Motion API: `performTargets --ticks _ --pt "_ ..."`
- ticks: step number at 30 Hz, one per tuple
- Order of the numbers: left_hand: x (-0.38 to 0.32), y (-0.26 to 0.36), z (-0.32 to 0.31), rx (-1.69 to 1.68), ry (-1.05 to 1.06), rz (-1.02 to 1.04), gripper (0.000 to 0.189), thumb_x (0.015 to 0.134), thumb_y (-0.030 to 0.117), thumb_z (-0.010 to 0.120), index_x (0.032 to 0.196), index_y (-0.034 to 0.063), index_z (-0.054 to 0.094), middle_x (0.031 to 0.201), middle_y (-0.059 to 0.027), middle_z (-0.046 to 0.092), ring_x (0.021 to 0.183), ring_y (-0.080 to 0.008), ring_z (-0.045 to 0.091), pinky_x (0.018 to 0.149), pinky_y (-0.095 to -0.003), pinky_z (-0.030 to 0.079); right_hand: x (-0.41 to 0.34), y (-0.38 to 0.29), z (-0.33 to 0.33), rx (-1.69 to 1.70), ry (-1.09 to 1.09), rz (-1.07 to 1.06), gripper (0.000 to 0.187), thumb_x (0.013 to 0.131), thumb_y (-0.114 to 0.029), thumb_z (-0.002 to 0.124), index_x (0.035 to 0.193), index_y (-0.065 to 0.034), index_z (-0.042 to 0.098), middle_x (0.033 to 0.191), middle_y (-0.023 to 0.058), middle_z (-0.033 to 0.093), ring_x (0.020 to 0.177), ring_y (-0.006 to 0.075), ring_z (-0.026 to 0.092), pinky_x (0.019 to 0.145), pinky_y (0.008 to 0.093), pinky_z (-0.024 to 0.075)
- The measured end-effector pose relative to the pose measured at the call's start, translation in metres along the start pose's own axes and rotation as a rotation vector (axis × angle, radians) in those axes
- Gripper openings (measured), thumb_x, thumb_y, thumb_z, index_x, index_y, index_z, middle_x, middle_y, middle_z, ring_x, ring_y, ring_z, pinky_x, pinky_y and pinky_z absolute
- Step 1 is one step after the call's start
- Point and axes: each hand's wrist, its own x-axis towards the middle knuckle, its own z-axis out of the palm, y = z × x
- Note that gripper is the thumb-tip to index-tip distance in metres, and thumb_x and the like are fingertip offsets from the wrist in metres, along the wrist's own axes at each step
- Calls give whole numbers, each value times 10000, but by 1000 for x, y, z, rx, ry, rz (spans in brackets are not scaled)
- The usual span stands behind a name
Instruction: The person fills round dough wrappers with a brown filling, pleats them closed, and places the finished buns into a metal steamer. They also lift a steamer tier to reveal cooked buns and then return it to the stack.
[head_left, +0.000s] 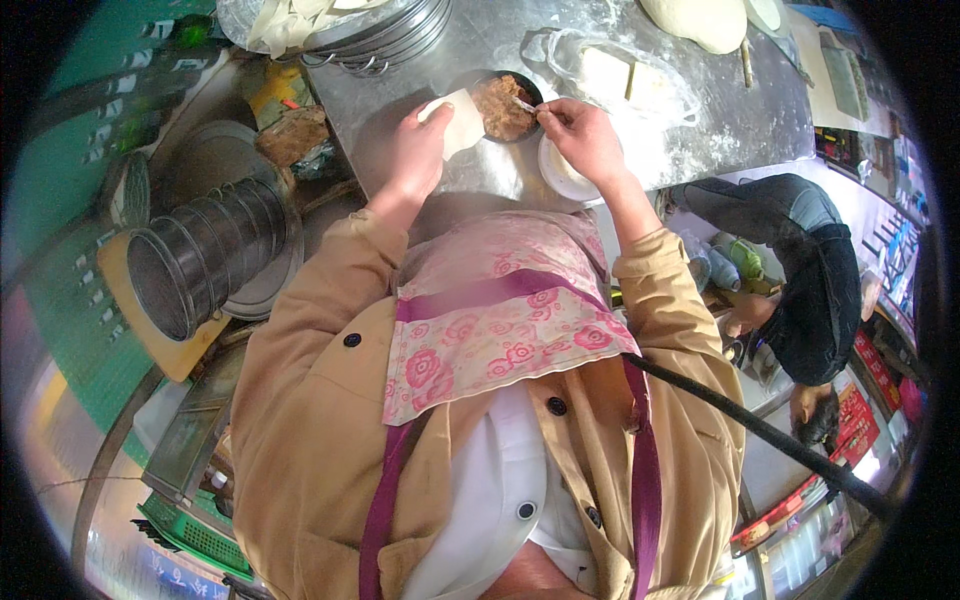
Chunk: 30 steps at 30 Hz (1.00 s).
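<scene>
A thin square dough wrapper (461, 124) lies across my left hand (421, 150), the thumb pressing on it from above. Just right of it, a dark round bowl (537, 88) holds reddish-brown minced filling (501, 109). My right hand (585, 139) pinches a slim, light-coloured utensil (523, 103) whose tip is at the filling. Below that hand, partly covered by it, is a white round bowl (559, 176); its contents are hard to make out.
Floury metal table (720, 127). Stacked round metal trays (390, 37) carry wrappers (300, 22) at upper left. A plastic bag (675, 97) with pale blocks and a large dough piece (697, 22) lie right. Metal steamer rings (210, 255) stand left. Another person (817, 277) bends at right.
</scene>
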Motion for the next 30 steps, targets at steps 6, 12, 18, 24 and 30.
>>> performTargets --ticks 6,12,18,24,30 --pt "-2 -1 -3 -11 17 -34 301 1001 111 615 1245 -66 624 1124 -117 704 998 -194 683 898 -336 536 4 3 19 -191 13 -94 229 931 -210 668 1058 -35 742 900 220 721 831 373 712 745 420 557" --pt "-1 -3 4 -16 -36 -13 302 1012 109 593 1259 -63 618 1140 -129 701 1000 -196 685 891 -328 542 -1 -4 24 -67 -8 -67 270 932 -234 666 1083 -23 742 904 203 737 827 340 726 758 401 557" --pt "1 2 12 -13 -97 -54 309 1017 108 573 1272 -62 613 1163 -132 693 998 -201 688 883 -329 555 0 -9 21 -58 -55 19 280 936 -241 671 1078 -9 741 878 209 736 795 318 722 749 385 552" --pt "-4 12 18 22 -64 -49 347 1035 92 530 1335 -73 586 1235 -158 676 1092 -249 686 948 -372 564 -1 -10 18 154 -109 145 264 962 -222 664 1056 12 739 810 101 723 731 140 645 716 302 520" --pt "-7 14 9 -44 -27 22 294 1031 103 551 1273 -51 619 1184 -143 691 1022 -214 692 902 -343 561 -5 -14 7 405 -98 160 204 988 -151 646 1049 24 731 806 9 682 740 82 597 715 250 488"
